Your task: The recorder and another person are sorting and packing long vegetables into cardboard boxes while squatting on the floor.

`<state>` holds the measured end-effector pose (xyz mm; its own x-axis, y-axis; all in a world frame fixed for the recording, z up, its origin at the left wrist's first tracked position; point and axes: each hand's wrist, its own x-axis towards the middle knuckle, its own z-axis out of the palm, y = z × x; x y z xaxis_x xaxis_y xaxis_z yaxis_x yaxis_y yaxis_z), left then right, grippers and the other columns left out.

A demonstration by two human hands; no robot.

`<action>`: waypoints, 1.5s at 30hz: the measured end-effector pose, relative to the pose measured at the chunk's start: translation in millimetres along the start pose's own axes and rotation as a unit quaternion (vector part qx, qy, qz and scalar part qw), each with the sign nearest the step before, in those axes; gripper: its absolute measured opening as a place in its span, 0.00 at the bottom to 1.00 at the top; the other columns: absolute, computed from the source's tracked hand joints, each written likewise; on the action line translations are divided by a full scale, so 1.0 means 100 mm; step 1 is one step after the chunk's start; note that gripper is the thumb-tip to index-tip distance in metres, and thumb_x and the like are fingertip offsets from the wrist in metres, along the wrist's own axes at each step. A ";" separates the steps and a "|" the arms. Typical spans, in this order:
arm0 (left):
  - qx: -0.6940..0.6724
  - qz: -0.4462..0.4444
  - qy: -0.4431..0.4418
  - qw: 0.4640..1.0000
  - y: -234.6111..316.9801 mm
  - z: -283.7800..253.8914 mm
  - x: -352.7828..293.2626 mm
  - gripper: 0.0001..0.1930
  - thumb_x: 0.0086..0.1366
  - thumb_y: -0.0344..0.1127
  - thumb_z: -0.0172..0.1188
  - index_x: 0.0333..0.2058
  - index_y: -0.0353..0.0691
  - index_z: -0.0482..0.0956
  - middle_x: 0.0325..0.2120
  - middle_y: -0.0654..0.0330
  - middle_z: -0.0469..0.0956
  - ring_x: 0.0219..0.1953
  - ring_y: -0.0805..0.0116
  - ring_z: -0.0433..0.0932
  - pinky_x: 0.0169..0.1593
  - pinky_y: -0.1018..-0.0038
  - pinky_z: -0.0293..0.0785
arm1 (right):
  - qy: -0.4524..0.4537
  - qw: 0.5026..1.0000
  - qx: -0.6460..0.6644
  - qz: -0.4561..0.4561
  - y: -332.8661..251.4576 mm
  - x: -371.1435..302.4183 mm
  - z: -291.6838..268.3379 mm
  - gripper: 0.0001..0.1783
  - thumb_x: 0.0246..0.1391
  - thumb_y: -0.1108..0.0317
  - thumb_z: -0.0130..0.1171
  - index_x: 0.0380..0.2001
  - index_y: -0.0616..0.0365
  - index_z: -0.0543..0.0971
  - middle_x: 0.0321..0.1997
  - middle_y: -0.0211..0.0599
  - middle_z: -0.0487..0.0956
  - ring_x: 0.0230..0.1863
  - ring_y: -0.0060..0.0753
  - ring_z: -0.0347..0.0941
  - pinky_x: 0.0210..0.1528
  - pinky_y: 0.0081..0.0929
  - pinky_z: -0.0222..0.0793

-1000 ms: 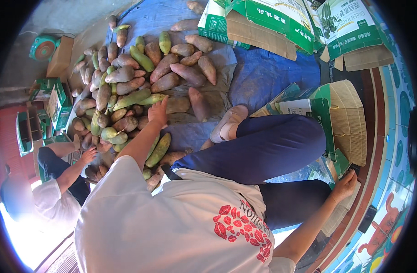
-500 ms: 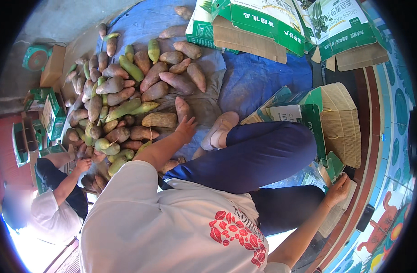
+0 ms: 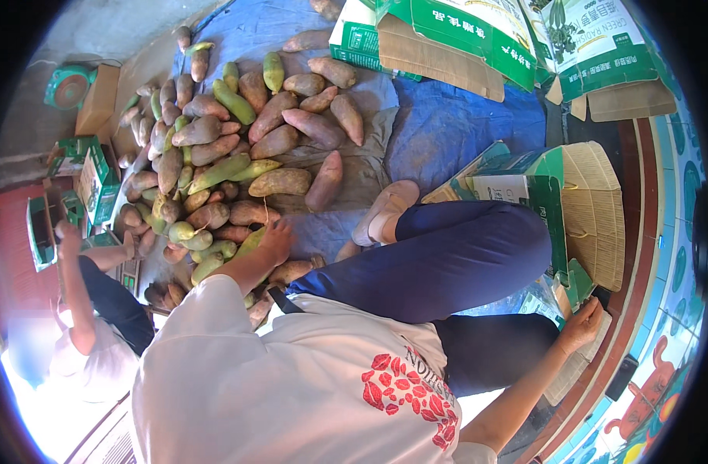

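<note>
A heap of radishes (image 3: 215,174), some green and some dull pink or brown, covers the left side of the sheet. At its near right edge is my left hand (image 3: 275,244), fingers extended and holding nothing that I can see. It lies right beside a green radish (image 3: 251,241), and I cannot tell if it touches it. A pinkish radish (image 3: 325,182) lies just beyond that hand. On the far right my right hand (image 3: 581,326) is closed, fingers pinching a carton flap (image 3: 593,340) low beside an open green carton (image 3: 556,224) with a woven straw-coloured inside.
Blue sheeting (image 3: 454,127) lies under the radishes. More green-and-white cartons (image 3: 454,39) stand at the far right, others (image 3: 99,185) at the left. Another person (image 3: 99,340) sits at lower left, an arm raised toward the cartons. A tiled wall (image 3: 675,255) edges the right.
My left hand has drawn back from the pinkish radish, toward me and left. That radish lies tilted differently. The other person's hand has risen from the heap. My right hand stays at the flap.
</note>
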<state>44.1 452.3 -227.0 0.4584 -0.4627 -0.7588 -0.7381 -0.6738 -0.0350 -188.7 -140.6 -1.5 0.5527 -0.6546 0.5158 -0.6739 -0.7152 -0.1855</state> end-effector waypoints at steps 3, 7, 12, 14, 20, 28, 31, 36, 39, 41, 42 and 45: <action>-0.025 -0.084 -0.165 0.982 -0.12 0.23 -0.15 0.29 0.57 0.39 0.54 0.59 0.53 0.62 0.62 0.55 0.55 0.67 0.56 0.46 0.64 0.49 0.45 | 0.014 1.000 -0.002 -0.005 -0.03 0.00 0.01 0.13 0.61 0.64 0.49 0.35 0.62 0.78 0.30 0.42 0.79 0.30 0.38 0.77 0.30 0.31 0.72; -0.072 -0.089 -0.199 0.973 -0.14 0.21 -0.32 0.35 0.56 0.38 0.55 0.63 0.56 0.55 0.64 0.54 0.53 0.68 0.54 0.44 0.64 0.49 0.44 | 0.009 1.000 0.002 0.005 -0.01 -0.01 0.00 0.14 0.61 0.62 0.50 0.36 0.62 0.78 0.30 0.42 0.79 0.30 0.38 0.77 0.30 0.31 0.72; -0.022 -0.158 -0.120 0.980 -0.21 0.52 -0.19 0.39 0.54 0.37 0.59 0.64 0.55 0.51 0.65 0.56 0.49 0.68 0.55 0.43 0.64 0.49 0.45 | 0.002 1.000 0.007 0.008 -0.04 0.01 0.00 0.14 0.61 0.61 0.50 0.36 0.61 0.78 0.30 0.42 0.79 0.30 0.38 0.77 0.30 0.31 0.72; -0.048 -0.174 -0.145 0.973 -0.21 0.15 -0.19 0.39 0.54 0.37 0.59 0.63 0.55 0.52 0.64 0.56 0.50 0.67 0.55 0.46 0.64 0.51 0.49 | -0.001 1.000 -0.018 0.016 0.00 -0.02 -0.03 0.14 0.61 0.61 0.50 0.35 0.61 0.78 0.30 0.41 0.79 0.30 0.37 0.77 0.30 0.31 0.72; -0.239 -0.292 -0.165 0.911 -0.38 0.14 -0.15 0.38 0.54 0.37 0.60 0.62 0.52 0.53 0.62 0.56 0.55 0.63 0.53 0.57 0.59 0.59 0.62 | 0.030 0.999 0.004 0.024 0.03 -0.03 -0.06 0.16 0.61 0.59 0.48 0.33 0.60 0.78 0.29 0.44 0.79 0.30 0.42 0.77 0.30 0.35 0.70; -0.349 -0.368 -0.110 0.855 -0.40 0.17 0.00 0.39 0.55 0.38 0.59 0.63 0.54 0.49 0.60 0.55 0.56 0.63 0.54 0.56 0.59 0.62 0.63 | 0.033 0.999 -0.025 -0.001 0.02 -0.05 -0.02 0.17 0.61 0.59 0.48 0.33 0.61 0.78 0.29 0.46 0.78 0.29 0.48 0.75 0.30 0.38 0.69; -0.333 -0.362 -0.100 0.865 -0.40 0.14 -0.01 0.39 0.53 0.36 0.62 0.62 0.51 0.51 0.59 0.55 0.57 0.63 0.56 0.56 0.58 0.64 0.64 | 0.035 0.999 -0.034 -0.008 0.02 -0.05 -0.01 0.16 0.61 0.59 0.49 0.33 0.62 0.78 0.29 0.46 0.78 0.29 0.48 0.75 0.29 0.38 0.69; -0.159 -0.288 -0.137 0.934 -0.39 0.22 0.08 0.41 0.47 0.34 0.67 0.60 0.46 0.56 0.57 0.56 0.60 0.60 0.58 0.60 0.57 0.66 0.65 | 0.033 0.998 -0.052 -0.006 0.04 -0.05 0.01 0.15 0.60 0.60 0.49 0.32 0.61 0.79 0.28 0.45 0.79 0.28 0.47 0.75 0.28 0.38 0.69; -0.189 -0.315 -0.107 0.924 -0.31 0.11 0.02 0.39 0.47 0.34 0.67 0.58 0.45 0.60 0.55 0.55 0.63 0.59 0.57 0.63 0.56 0.66 0.67 | 0.012 0.999 -0.045 0.016 0.11 -0.07 0.02 0.14 0.60 0.62 0.49 0.35 0.63 0.78 0.31 0.46 0.79 0.30 0.47 0.76 0.31 0.37 0.70; -0.206 -0.314 -0.108 0.920 -0.35 0.25 0.10 0.37 0.47 0.33 0.67 0.57 0.44 0.61 0.54 0.54 0.66 0.58 0.57 0.65 0.56 0.66 0.67 | 0.020 0.999 -0.025 0.007 0.09 -0.07 0.05 0.13 0.60 0.64 0.49 0.35 0.63 0.77 0.32 0.45 0.78 0.31 0.47 0.75 0.32 0.37 0.70; -0.226 -0.312 -0.114 0.916 -0.36 0.25 0.11 0.36 0.47 0.33 0.67 0.56 0.43 0.63 0.53 0.53 0.68 0.57 0.56 0.67 0.55 0.67 0.68 | 0.023 0.999 -0.024 0.011 0.09 -0.07 0.05 0.13 0.60 0.64 0.49 0.35 0.63 0.77 0.32 0.45 0.78 0.31 0.47 0.75 0.32 0.37 0.70; -0.250 -0.273 -0.107 0.923 -0.41 0.11 0.09 0.33 0.48 0.33 0.65 0.54 0.42 0.64 0.50 0.50 0.71 0.55 0.55 0.69 0.55 0.67 0.69 | 0.027 0.999 -0.045 0.006 0.07 -0.06 0.06 0.12 0.60 0.66 0.50 0.34 0.64 0.77 0.32 0.45 0.78 0.32 0.47 0.75 0.32 0.37 0.70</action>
<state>73.1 482.3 -239.1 0.5462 0.1123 -0.8301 -0.0805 -0.9793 -0.1855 -193.8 -143.2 -10.6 0.5190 -0.6475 0.5580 -0.7232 -0.6806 -0.1173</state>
